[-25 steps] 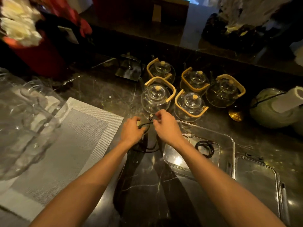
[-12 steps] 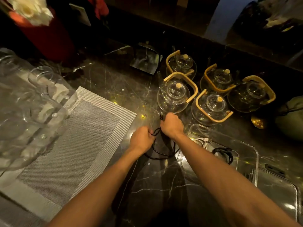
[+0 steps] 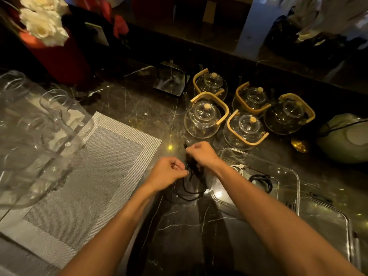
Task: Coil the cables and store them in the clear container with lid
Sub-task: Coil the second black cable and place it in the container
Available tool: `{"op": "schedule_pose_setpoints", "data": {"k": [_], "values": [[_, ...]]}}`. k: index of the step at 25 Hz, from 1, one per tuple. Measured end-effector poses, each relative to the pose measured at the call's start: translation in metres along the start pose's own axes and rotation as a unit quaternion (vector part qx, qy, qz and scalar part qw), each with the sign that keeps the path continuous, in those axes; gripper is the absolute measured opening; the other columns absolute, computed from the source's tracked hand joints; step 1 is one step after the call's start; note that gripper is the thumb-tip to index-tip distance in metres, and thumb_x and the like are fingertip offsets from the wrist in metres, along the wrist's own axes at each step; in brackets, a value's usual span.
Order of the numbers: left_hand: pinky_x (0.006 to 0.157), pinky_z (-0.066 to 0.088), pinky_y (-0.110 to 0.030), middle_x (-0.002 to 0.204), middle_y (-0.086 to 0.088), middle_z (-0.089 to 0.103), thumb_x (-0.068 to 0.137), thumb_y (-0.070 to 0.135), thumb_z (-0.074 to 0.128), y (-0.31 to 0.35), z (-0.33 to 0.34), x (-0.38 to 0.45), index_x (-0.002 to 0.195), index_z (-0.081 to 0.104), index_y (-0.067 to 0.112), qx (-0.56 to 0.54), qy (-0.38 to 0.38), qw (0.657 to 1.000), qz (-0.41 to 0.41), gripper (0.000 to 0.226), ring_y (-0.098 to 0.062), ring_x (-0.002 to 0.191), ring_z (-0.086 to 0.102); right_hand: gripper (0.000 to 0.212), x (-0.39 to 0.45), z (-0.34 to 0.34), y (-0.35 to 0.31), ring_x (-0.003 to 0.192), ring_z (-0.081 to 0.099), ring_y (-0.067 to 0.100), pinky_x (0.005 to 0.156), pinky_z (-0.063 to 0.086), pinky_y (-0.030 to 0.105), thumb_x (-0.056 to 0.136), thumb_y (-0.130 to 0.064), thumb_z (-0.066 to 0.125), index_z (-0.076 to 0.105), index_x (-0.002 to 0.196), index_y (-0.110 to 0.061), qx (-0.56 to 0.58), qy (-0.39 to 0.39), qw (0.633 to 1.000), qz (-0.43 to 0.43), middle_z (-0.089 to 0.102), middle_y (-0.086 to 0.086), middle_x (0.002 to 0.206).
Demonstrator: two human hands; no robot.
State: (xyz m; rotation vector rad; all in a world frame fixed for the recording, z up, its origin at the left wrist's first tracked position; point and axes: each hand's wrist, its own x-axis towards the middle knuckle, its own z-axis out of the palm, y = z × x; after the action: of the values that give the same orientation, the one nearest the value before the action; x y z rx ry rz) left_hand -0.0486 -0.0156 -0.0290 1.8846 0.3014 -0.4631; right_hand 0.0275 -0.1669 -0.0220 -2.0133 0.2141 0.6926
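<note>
A thin black cable (image 3: 187,193) hangs in loose loops over the dark marble counter between my hands. My left hand (image 3: 169,172) pinches the cable at its fingertips. My right hand (image 3: 201,153) grips it a little higher, with the plug end sticking up by the thumb. Just right of my hands stands the clear container (image 3: 288,174), open, holding a coiled black cable (image 3: 262,182) and a white cable (image 3: 240,168). Its clear lid (image 3: 326,222) lies flat on the counter to the right of it.
Several glass teapots (image 3: 203,118) with wooden handles stand right behind my hands. A grey woven placemat (image 3: 95,176) lies to the left, with clear glassware (image 3: 35,136) at its far left. A red vase of white flowers (image 3: 51,52) and a green pot (image 3: 344,136) flank the counter.
My hands have stayed on the black cable and shifted slightly apart, the right one higher; more loops now hang below them. The camera view has moved a little.
</note>
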Motion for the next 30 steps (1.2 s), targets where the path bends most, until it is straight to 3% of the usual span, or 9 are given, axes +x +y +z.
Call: {"op": "schedule_pose_setpoints", "data": {"k": [2,5,9,12,15,21,24,27,30], "values": [[0.052,0.047,-0.024,0.059,-0.001,0.059,0.081,0.006,0.080,0.014,-0.004,-0.016,0.078,0.067,0.011,-0.036,-0.040,0.998,0.015,0.015,-0.010,0.051,0.054,0.016,-0.024,-0.014,-0.005,0.047,0.042,0.015,0.041,0.032,0.026,0.089,-0.023,0.064,0.062,0.077,-0.012,0.088,-0.017,0.996,-0.014,0.050,0.013,0.069],[0.049,0.043,-0.022,0.058,-0.004,0.053,0.082,0.015,0.082,0.033,-0.006,-0.043,0.071,0.064,0.015,-0.041,-0.118,0.991,0.056,0.020,-0.011,0.048,0.048,0.023,-0.062,-0.041,-0.006,0.046,0.039,0.015,0.043,0.026,0.026,0.093,-0.023,0.061,0.061,0.071,-0.015,0.133,-0.039,0.989,-0.053,0.049,0.007,0.060],[0.053,0.051,-0.025,0.072,-0.013,0.056,0.088,0.018,0.076,0.059,0.008,-0.077,0.074,0.062,0.016,-0.086,-0.191,0.975,0.079,0.020,-0.021,0.062,0.054,0.020,-0.103,-0.081,0.001,0.046,0.046,0.010,0.040,0.031,0.023,0.102,-0.017,0.052,0.062,0.088,-0.006,0.209,0.026,0.974,-0.090,0.069,-0.001,0.066],[0.053,0.054,-0.027,0.073,-0.009,0.062,0.093,0.012,0.067,0.073,0.024,-0.090,0.084,0.058,0.009,-0.187,-0.142,0.969,0.080,0.013,-0.019,0.060,0.061,0.018,-0.124,-0.107,0.012,0.051,0.058,0.012,0.041,0.043,0.023,0.105,-0.014,0.046,0.058,0.097,-0.003,0.309,0.108,0.941,-0.087,0.070,0.008,0.078],[0.062,0.060,-0.030,0.083,-0.017,0.063,0.097,0.010,0.061,0.076,0.035,-0.091,0.089,0.055,0.006,-0.262,-0.075,0.960,0.062,0.010,-0.024,0.066,0.070,0.020,-0.143,-0.135,0.030,0.059,0.062,0.013,0.047,0.049,0.024,0.106,-0.015,0.044,0.058,0.094,-0.007,0.426,0.210,0.876,-0.075,0.064,0.003,0.072],[0.071,0.062,-0.031,0.075,-0.005,0.065,0.105,0.014,0.047,0.073,0.040,-0.089,0.099,0.050,0.011,-0.354,0.076,0.926,0.106,0.008,-0.022,0.076,0.073,0.019,-0.172,-0.191,0.064,0.054,0.053,0.010,0.048,0.048,0.025,0.107,-0.016,0.043,0.052,0.090,-0.017,0.563,0.339,0.750,-0.069,0.049,-0.003,0.065],[0.053,0.049,-0.020,0.065,0.002,0.049,0.103,0.021,0.054,0.069,0.037,-0.087,0.094,0.051,0.015,-0.321,0.155,0.929,0.104,0.011,-0.008,0.054,0.052,0.026,-0.185,-0.208,0.073,0.051,0.045,0.011,0.050,0.039,0.026,0.106,-0.013,0.041,0.048,0.082,-0.019,0.585,0.358,0.724,-0.078,0.043,-0.003,0.060],[0.042,0.034,-0.017,0.064,0.004,0.043,0.099,0.027,0.062,0.060,0.032,-0.082,0.090,0.054,0.019,-0.239,0.221,0.940,0.095,0.014,-0.007,0.052,0.038,0.028,-0.194,-0.220,0.077,0.046,0.038,0.010,0.046,0.029,0.023,0.104,-0.011,0.039,0.044,0.078,-0.022,0.578,0.386,0.716,-0.072,0.037,-0.005,0.057],[0.042,0.031,-0.018,0.057,0.010,0.043,0.097,0.026,0.066,0.053,0.034,-0.084,0.086,0.059,0.019,-0.254,0.237,0.936,0.061,0.015,-0.007,0.051,0.036,0.034,-0.197,-0.229,0.078,0.041,0.027,0.009,0.042,0.023,0.023,0.101,-0.007,0.037,0.040,0.071,-0.023,0.576,0.435,0.688,-0.073,0.030,-0.007,0.053]]}}
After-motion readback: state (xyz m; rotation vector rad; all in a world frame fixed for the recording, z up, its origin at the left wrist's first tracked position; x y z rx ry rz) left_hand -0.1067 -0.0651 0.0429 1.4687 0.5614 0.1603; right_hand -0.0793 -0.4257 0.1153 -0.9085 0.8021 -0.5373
